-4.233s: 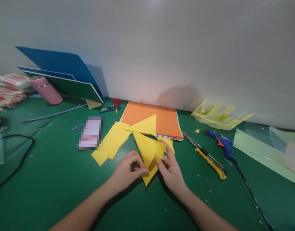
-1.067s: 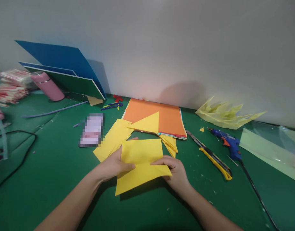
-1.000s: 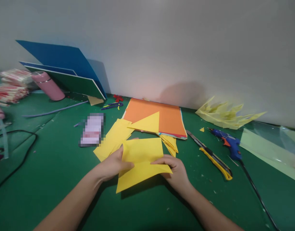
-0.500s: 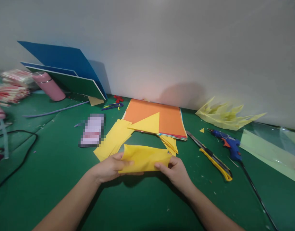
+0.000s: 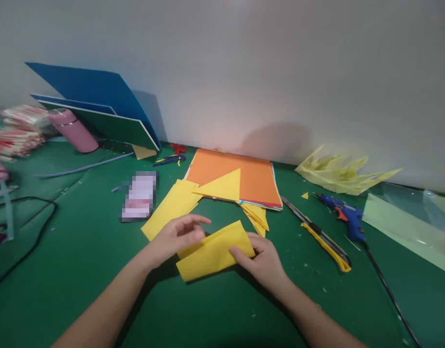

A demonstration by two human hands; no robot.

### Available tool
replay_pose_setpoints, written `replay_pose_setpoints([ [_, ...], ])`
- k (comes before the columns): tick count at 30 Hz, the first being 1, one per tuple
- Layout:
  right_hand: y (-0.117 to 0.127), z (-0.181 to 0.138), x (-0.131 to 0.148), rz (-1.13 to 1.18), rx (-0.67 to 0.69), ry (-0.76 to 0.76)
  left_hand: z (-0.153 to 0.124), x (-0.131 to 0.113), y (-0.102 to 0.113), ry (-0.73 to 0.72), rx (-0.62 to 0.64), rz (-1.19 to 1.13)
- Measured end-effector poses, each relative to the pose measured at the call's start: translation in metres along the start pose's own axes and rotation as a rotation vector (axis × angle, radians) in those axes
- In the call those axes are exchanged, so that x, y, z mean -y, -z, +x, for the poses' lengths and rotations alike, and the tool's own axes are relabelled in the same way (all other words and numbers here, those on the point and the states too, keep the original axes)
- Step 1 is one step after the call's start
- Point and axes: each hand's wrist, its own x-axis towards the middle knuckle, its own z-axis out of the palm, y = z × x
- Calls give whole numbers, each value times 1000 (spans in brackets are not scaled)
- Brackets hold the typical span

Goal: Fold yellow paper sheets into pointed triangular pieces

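Note:
A folded piece of yellow paper (image 5: 215, 258) is tilted above the green table, its left end lower than its right. My right hand (image 5: 264, 256) pinches its right end, thumb on the front face. Near the left end, my left hand (image 5: 181, 237) has its fingers apart and holds nothing; whether its thumb touches the paper's rear flap I cannot tell. Behind my left hand lie several yellow paper strips (image 5: 173, 203). A yellow paper triangle (image 5: 224, 186) rests on the stack of coloured sheets with orange on top (image 5: 226, 166). More yellow pieces (image 5: 257, 217) stick out below the stack.
On the right lie a yellow utility knife (image 5: 326, 244), its blade out, a blue glue gun (image 5: 348, 217) with a cord, and a spiky pale-yellow paper piece (image 5: 342, 176). On the left are a blurred phone (image 5: 139, 195), a pink bottle (image 5: 73, 130) and leaning boards (image 5: 95, 89).
My left hand has let go of the paper's left end and its fingers have opened. The paper has tilted, left end down, and shows a fold; my right hand still grips it.

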Motion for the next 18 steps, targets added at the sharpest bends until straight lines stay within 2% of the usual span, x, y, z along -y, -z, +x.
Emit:
replay_pose_setpoints([
  [2, 0, -1, -1, 12, -22, -22, 0, 0, -4, 44, 37, 81],
  [4, 0, -1, -4, 100, -101, -77, 0, 1, -10, 104, 21, 158],
  [6, 1, 1, -8, 278, -205, -134, 2, 5, -17, 138, -54, 154],
  [8, 1, 3, -10, 470, -248, -175, 3, 8, -25, 157, -118, 77],
  [12, 0, 5, -6, 673, -73, -248, 2, 12, -39, 96, -136, -100],
  [15, -3, 3, 0, 702, 28, -322, 1, 14, -44, 31, -130, -63],
  [18, -5, 0, 3, 656, 35, -460, 1, 16, -45, -46, -140, 36],
])
